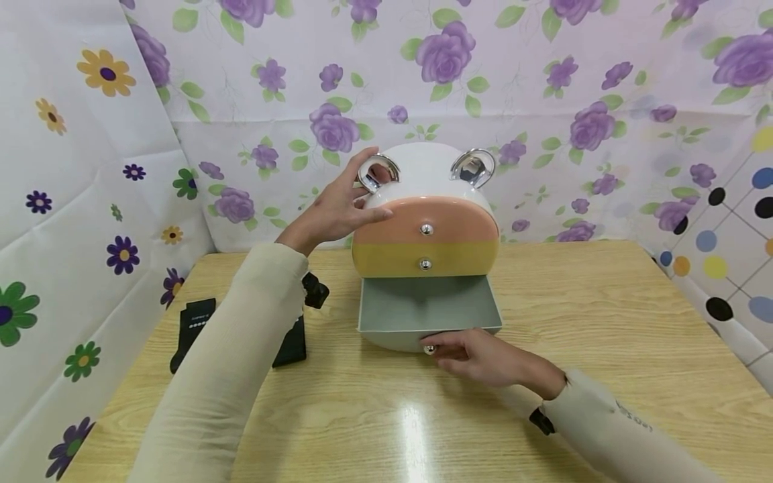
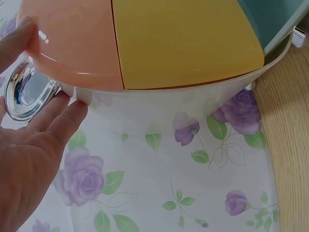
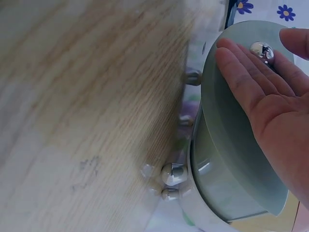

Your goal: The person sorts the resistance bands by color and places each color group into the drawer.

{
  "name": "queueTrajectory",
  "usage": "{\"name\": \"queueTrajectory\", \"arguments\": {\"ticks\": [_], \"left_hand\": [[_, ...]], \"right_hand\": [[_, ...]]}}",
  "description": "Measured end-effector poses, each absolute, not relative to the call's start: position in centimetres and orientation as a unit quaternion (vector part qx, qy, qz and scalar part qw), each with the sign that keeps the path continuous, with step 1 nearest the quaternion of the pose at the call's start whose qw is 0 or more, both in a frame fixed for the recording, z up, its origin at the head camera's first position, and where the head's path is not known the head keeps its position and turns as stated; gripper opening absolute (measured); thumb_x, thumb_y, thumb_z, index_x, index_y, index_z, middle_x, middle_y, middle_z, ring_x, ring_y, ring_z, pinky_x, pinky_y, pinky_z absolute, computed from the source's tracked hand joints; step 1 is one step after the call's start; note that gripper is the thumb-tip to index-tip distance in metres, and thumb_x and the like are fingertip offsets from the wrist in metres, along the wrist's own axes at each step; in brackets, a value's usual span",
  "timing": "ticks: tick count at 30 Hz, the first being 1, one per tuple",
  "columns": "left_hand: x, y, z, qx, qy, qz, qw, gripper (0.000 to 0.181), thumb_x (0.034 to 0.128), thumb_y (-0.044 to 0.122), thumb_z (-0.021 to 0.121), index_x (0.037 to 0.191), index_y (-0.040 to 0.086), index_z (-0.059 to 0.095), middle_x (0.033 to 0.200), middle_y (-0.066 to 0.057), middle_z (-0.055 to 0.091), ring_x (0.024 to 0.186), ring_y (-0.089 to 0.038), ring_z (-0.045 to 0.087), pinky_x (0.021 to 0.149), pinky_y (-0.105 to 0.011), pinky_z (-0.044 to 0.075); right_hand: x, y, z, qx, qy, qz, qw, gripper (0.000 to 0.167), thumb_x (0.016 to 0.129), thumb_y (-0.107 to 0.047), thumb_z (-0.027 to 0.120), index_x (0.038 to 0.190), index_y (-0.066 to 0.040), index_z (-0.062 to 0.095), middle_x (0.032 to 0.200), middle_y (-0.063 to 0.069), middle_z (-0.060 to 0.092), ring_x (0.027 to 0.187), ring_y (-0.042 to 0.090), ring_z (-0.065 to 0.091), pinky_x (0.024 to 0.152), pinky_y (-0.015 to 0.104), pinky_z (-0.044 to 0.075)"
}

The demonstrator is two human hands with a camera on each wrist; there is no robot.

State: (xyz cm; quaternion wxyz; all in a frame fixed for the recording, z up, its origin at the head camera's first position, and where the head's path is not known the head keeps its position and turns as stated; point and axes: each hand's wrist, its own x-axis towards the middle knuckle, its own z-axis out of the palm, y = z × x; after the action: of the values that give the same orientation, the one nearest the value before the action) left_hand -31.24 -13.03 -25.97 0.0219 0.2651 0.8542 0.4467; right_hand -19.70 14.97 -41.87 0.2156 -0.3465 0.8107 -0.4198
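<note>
A rounded white desktop drawer box [image 1: 423,171] with two chrome ears stands on the table. Its orange front [image 1: 386,228] and yellow front [image 1: 392,260] are flush. The pale green bottom drawer [image 1: 386,339] is pulled out, and nothing shows inside. My left hand [image 1: 335,208] holds the box's upper left beside the chrome ear [image 2: 31,89], thumb on the orange front and fingers behind. My right hand [image 1: 483,355] is at the bottom drawer's front. In the right wrist view its straight fingers lie against that front, with the silver knob [image 3: 262,50] between them and the thumb.
Left of the box, partly behind the left sleeve, lie black items that look like socks [image 1: 196,325], one with white print. A flowered cloth [image 1: 260,181] hangs close behind the box. Patterned cloths flank the wooden table [image 1: 604,302] on both sides.
</note>
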Motion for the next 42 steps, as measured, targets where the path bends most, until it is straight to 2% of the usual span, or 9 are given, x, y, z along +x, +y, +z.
{"name": "queueTrajectory", "arguments": {"ticks": [10, 14, 17, 21, 26, 29, 35, 38, 42], "left_hand": [[-31.2, -13.1, -25.9, 0.267, 0.855, 0.444, 0.024, 0.099, 0.0907, 0.026, 0.077, 0.160, 0.039, 0.007, 0.166, 0.000, 0.008, 0.145, -0.034, 0.032, 0.114, -0.043, 0.038], [-31.1, -13.1, -25.7, 0.259, 0.858, 0.442, 0.030, 0.101, 0.0903, 0.027, 0.077, 0.160, 0.041, 0.005, 0.166, 0.002, 0.005, 0.145, -0.034, 0.032, 0.113, -0.042, 0.039], [-31.0, -13.2, -25.6, 0.250, 0.861, 0.441, 0.038, 0.102, 0.0899, 0.030, 0.077, 0.159, 0.043, 0.003, 0.167, 0.003, 0.004, 0.144, -0.033, 0.034, 0.110, -0.043, 0.042], [-30.7, -13.6, -25.4, 0.236, 0.858, 0.454, 0.044, 0.104, 0.0883, 0.033, 0.079, 0.159, 0.045, 0.003, 0.165, -0.006, 0.013, 0.143, -0.032, 0.037, 0.108, -0.043, 0.045], [-30.3, -14.9, -25.6, 0.210, 0.861, 0.462, 0.042, 0.106, 0.0882, 0.033, 0.079, 0.160, 0.040, 0.002, 0.161, -0.013, 0.026, 0.141, -0.029, 0.040, 0.106, -0.046, 0.046], [-29.9, -16.1, -26.4, 0.199, 0.863, 0.462, 0.044, 0.102, 0.0912, 0.029, 0.076, 0.162, 0.031, 0.002, 0.160, -0.014, 0.029, 0.141, -0.030, 0.040, 0.107, -0.047, 0.045], [-28.9, -18.3, -28.4, 0.187, 0.876, 0.443, 0.042, 0.082, 0.0962, 0.027, 0.070, 0.160, 0.010, 0.021, 0.155, -0.017, 0.037, 0.140, -0.030, 0.042, 0.107, -0.045, 0.045], [-28.4, -18.9, -29.7, 0.180, 0.883, 0.431, 0.043, 0.072, 0.0973, 0.026, 0.069, 0.156, 0.006, 0.031, 0.152, -0.019, 0.042, 0.137, -0.032, 0.046, 0.104, -0.044, 0.048], [-27.8, -19.3, -31.7, 0.173, 0.888, 0.423, 0.050, 0.064, 0.0978, 0.024, 0.068, 0.152, 0.004, 0.040, 0.147, -0.019, 0.048, 0.132, -0.033, 0.051, 0.099, -0.043, 0.052]], "right_hand": [[-19.3, 15.2, -41.2, -0.353, 0.801, -0.422, 0.236, 0.045, 0.104, -0.014, 0.056, 0.147, -0.005, 0.049, 0.138, 0.017, 0.057, 0.126, 0.033, 0.057, 0.096, 0.027, 0.051], [-19.4, 16.0, -39.2, -0.358, 0.809, -0.400, 0.239, 0.046, 0.105, -0.022, 0.055, 0.149, -0.010, 0.048, 0.135, 0.013, 0.061, 0.118, 0.028, 0.062, 0.087, 0.028, 0.053], [-19.8, 16.7, -37.0, -0.360, 0.815, -0.392, 0.229, 0.046, 0.105, -0.024, 0.054, 0.148, -0.008, 0.049, 0.128, 0.011, 0.066, 0.104, 0.024, 0.066, 0.077, 0.028, 0.054], [-20.8, 18.0, -33.5, -0.351, 0.834, -0.385, 0.182, 0.042, 0.105, -0.021, 0.056, 0.142, -0.002, 0.055, 0.115, 0.010, 0.071, 0.091, 0.024, 0.069, 0.074, 0.030, 0.057], [-22.3, 19.4, -28.3, -0.328, 0.858, -0.386, 0.090, 0.032, 0.103, -0.013, 0.058, 0.130, 0.003, 0.063, 0.105, 0.009, 0.073, 0.091, 0.021, 0.071, 0.081, 0.030, 0.059], [-23.3, 19.8, -25.5, -0.308, 0.873, -0.377, 0.032, 0.028, 0.102, -0.013, 0.059, 0.125, 0.001, 0.067, 0.102, 0.011, 0.074, 0.090, 0.022, 0.071, 0.078, 0.028, 0.059], [-26.0, 20.4, -22.3, -0.243, 0.901, -0.350, -0.083, 0.028, 0.101, -0.023, 0.063, 0.122, -0.006, 0.071, 0.104, 0.008, 0.074, 0.089, 0.015, 0.068, 0.075, 0.023, 0.056], [-27.4, 20.5, -21.4, -0.227, 0.901, -0.348, -0.125, 0.030, 0.100, -0.025, 0.064, 0.122, -0.005, 0.071, 0.109, 0.011, 0.073, 0.096, 0.017, 0.068, 0.086, 0.030, 0.055], [-28.5, 20.1, -20.6, -0.209, 0.904, -0.336, -0.161, 0.031, 0.101, -0.025, 0.063, 0.121, -0.004, 0.071, 0.115, 0.016, 0.070, 0.106, 0.031, 0.066, 0.095, 0.048, 0.052]]}}
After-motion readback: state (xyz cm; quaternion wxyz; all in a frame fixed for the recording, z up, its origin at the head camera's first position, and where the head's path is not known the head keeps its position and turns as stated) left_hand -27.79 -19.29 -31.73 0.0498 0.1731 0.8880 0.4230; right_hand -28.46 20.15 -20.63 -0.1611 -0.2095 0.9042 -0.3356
